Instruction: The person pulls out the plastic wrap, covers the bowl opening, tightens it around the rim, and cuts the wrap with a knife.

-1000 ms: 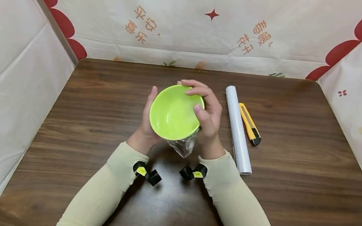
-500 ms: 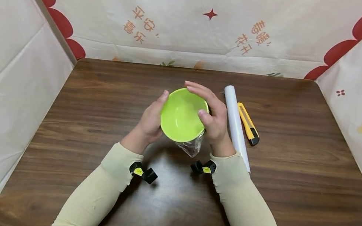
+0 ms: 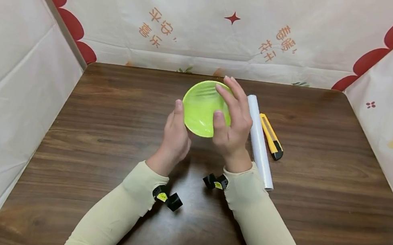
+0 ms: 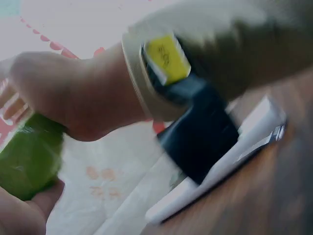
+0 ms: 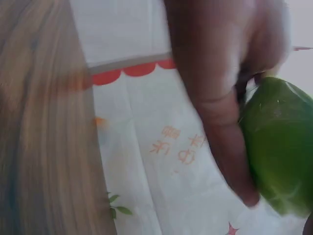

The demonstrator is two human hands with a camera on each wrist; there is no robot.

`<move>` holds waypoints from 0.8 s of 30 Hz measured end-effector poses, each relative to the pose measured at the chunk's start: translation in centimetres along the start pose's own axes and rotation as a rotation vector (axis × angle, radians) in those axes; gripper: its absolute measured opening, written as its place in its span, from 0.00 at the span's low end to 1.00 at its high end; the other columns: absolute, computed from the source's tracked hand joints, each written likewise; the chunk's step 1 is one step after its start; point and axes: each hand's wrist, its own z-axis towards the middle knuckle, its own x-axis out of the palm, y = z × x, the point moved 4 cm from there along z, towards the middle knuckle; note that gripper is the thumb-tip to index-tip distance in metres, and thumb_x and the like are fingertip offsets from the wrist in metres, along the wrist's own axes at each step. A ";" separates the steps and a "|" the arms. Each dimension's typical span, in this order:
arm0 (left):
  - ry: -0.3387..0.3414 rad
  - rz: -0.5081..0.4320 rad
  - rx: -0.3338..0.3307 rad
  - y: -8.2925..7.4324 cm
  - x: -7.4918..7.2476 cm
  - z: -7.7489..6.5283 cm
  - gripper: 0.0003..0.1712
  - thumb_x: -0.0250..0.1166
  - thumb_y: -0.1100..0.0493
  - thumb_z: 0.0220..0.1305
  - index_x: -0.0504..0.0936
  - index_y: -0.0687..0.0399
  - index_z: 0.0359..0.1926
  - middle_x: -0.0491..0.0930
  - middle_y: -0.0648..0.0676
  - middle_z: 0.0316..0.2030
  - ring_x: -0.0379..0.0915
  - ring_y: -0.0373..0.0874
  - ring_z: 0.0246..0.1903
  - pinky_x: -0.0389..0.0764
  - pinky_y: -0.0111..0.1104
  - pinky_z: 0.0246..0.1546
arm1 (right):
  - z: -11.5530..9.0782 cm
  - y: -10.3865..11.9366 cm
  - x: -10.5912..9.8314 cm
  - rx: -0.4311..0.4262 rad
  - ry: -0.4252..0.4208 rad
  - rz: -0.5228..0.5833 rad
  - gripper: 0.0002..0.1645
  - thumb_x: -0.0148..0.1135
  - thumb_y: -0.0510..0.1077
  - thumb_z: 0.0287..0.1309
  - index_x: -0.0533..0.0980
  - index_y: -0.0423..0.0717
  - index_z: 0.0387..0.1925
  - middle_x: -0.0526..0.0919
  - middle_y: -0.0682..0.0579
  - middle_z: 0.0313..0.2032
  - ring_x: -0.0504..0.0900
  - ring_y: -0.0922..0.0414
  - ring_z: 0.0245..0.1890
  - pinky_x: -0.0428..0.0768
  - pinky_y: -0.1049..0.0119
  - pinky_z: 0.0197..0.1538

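Observation:
A lime-green bowl [image 3: 202, 105], with glossy clear plastic wrap over it, is held up above the table, its opening tilted toward the head camera. My left hand [image 3: 175, 138] grips its left side, thumb along the rim. Over the right side, my right hand [image 3: 234, 123] has spread, fairly straight fingers and covers part of the opening. In the left wrist view the bowl [image 4: 34, 154] sits between both hands, its wrapped outside catching the light. The right wrist view has a long, straight finger [image 5: 227, 142] along the bowl's side [image 5: 283, 142].
A white roll of plastic wrap [image 3: 260, 146] lies on the brown wooden table [image 3: 107, 136], right of my right hand. Beside it is a yellow utility knife [image 3: 271, 137] with a black end. A printed white cloth [image 3: 200, 26] hangs behind the table.
The bowl has moved right, then toward the far edge. My right hand's fingers have loosened from the rim and spread across the opening. The film corner below the bowl no longer shows.

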 end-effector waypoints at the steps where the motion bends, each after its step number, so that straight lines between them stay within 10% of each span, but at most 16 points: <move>1: -0.003 -0.035 -0.040 0.1 0.1 -0.2 0.31 0.33 0.43 0.71 0.72 0.61 0.50 0.78 0.52 0.38 0.77 0.41 0.39 0.79 0.31 0.40 | 0.0 -0.1 -0.1 -0.002 -0.007 0.026 0.31 0.47 0.58 0.59 0.76 0.33 0.44 0.75 0.35 0.50 0.71 0.45 0.57 0.68 0.52 0.61; 10: 0.200 -0.043 -0.275 0.4 -0.1 -1.3 0.31 0.29 0.43 0.71 0.62 0.57 0.62 0.75 0.50 0.43 0.76 0.39 0.40 0.79 0.35 0.40 | -0.2 -0.8 -0.9 0.196 -0.095 0.286 0.28 0.43 0.45 0.45 0.72 0.24 0.40 0.74 0.29 0.48 0.72 0.41 0.53 0.69 0.52 0.58; 17: 0.385 -0.002 -0.140 -0.9 -0.2 -0.1 0.31 0.27 0.44 0.69 0.58 0.53 0.66 0.68 0.54 0.55 0.69 0.44 0.50 0.77 0.37 0.46 | -0.6 -0.7 -1.0 0.233 0.017 0.379 0.29 0.38 0.43 0.46 0.71 0.22 0.43 0.73 0.29 0.48 0.72 0.42 0.53 0.68 0.53 0.57; 24: 0.131 -0.077 -0.078 -1.0 -0.3 0.4 0.27 0.30 0.48 0.72 0.65 0.58 0.59 0.73 0.52 0.47 0.73 0.42 0.44 0.78 0.33 0.43 | -2.1 -2.8 -0.3 0.290 0.185 0.359 0.34 0.36 0.54 0.63 0.64 0.32 0.59 0.70 0.36 0.57 0.68 0.47 0.60 0.65 0.55 0.62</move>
